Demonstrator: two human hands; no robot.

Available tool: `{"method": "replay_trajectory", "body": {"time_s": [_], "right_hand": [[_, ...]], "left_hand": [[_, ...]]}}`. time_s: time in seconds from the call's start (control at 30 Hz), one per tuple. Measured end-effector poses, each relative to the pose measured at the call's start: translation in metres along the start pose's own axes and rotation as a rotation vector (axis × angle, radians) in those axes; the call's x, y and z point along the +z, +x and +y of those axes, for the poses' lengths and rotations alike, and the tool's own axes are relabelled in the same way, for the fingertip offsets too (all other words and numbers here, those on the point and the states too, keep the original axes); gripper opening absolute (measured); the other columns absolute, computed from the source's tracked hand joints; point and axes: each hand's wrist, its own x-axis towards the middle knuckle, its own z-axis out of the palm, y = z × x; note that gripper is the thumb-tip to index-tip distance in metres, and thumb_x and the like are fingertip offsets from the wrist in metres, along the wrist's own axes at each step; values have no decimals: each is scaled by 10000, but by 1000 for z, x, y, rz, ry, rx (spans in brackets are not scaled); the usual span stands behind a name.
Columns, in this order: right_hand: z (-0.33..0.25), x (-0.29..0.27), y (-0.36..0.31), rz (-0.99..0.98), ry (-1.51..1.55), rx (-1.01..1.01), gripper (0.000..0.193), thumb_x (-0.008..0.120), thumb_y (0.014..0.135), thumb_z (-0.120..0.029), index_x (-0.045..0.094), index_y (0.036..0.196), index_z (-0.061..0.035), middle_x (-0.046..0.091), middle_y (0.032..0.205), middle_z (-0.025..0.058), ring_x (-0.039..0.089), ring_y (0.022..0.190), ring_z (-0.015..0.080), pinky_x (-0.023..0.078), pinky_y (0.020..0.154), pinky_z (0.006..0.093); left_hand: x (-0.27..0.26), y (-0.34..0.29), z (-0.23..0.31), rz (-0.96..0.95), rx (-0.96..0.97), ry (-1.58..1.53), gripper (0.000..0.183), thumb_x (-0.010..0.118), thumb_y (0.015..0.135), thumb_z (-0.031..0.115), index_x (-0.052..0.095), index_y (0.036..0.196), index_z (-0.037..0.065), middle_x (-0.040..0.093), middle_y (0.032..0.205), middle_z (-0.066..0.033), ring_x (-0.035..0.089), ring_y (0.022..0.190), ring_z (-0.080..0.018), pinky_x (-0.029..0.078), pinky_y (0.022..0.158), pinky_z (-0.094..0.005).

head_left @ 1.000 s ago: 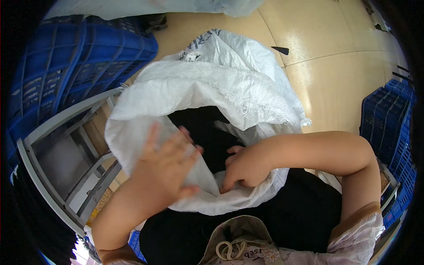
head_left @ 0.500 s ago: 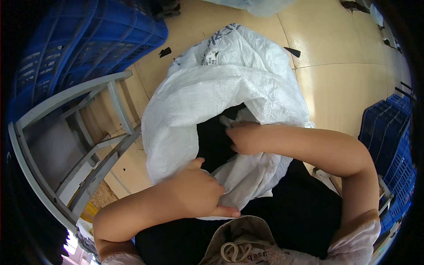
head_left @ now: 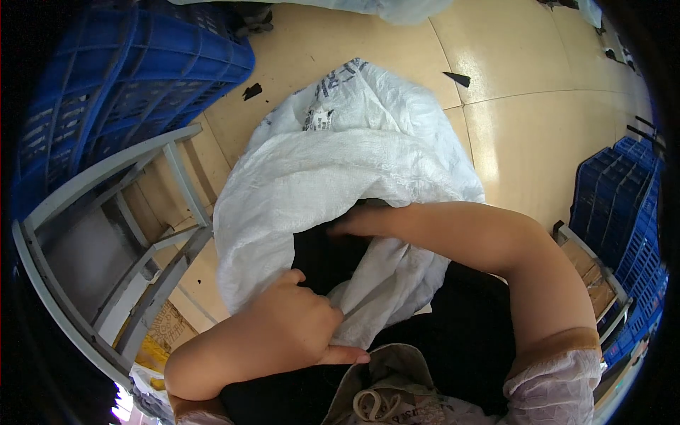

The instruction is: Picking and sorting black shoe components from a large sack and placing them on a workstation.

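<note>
A large white woven sack [head_left: 340,159] stands in front of me, its mouth turned toward my body. Black material, seemingly cloth, [head_left: 315,255] shows inside the mouth. My left hand [head_left: 301,319] is curled over the near left part of the rim, fingers folded on the sack, thumb pointing right. My right hand [head_left: 361,222] reaches into the opening from the right, over the black material. Its fingers are dark and smeared, so whether they hold anything is hidden. Loose folds of the sack hang between my two hands.
At the left stand a grey metal frame [head_left: 181,177] and a big blue plastic crate [head_left: 163,64]. More blue crates [head_left: 613,205] are stacked at the right. Black scraps [head_left: 458,78] lie on the tiled floor [head_left: 524,131]. Pale plastic sheeting [head_left: 404,8] shows at the far edge.
My right hand has moved left and deeper into the sack, and a whitish bit by its fingers no longer shows. The sack's upper folds have sagged toward me. My left hand keeps its grip.
</note>
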Motion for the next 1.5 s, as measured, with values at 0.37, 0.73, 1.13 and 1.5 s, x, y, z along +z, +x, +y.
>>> {"method": "replay_trajectory", "body": {"time_s": [0.37,0.73,1.13,1.5], "right_hand": [[48,38,54,304,457,2,422,466,869,-234,491,1257,-71,474,1281,206,483,1139,352,360,985,424],[34,23,28,139,79,-165,758,617,710,-531,500,1237,2,475,1272,235,430,1201,353,316,1024,386],[1,12,-5,208,-66,-78,795,687,630,-440,451,1274,-37,495,1262,183,469,1174,303,384,969,406],[-3,11,6,65,66,-10,774,679,657,-290,372,1299,14,427,1308,219,412,1221,322,340,1016,400]], "left_hand": [[-11,8,0,38,27,-40,618,544,780,577,555,474,40,472,433,-105,486,433,-281,353,588,-330],[-32,15,1,-33,-22,-75,579,566,792,527,561,484,38,501,458,-117,510,456,-290,361,572,-344],[-30,23,5,-39,-27,-92,529,592,776,496,573,502,43,522,484,-110,519,478,-277,357,575,-337],[-40,23,10,-40,-70,-94,512,653,718,497,554,509,40,484,470,-104,512,488,-293,382,592,-336]]}}
